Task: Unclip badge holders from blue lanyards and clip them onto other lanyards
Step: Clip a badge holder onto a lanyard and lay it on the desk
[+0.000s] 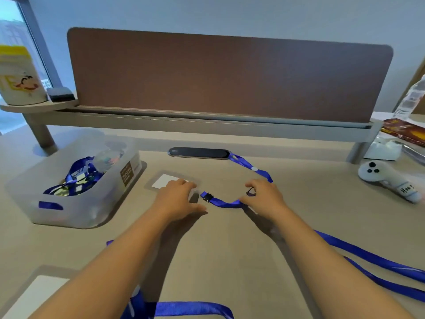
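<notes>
Both hands worked a blue lanyard (226,204) mid-desk.
L hand (178,199) lay w/ relaxed, spread fingers on a clear badge holder (167,180) beside the clip (206,196); R hand (264,196) pinched the strap. Bin (76,212) of lanyards sat left, white controller (386,181) right.

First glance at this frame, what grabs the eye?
Two bare forearms reach to mid-desk, where the left hand rests on a clear badge holder and the right hand pinches a blue lanyard near its clip. At left, a translucent bin holds more lanyards; behind, a brown divider panel.
</notes>
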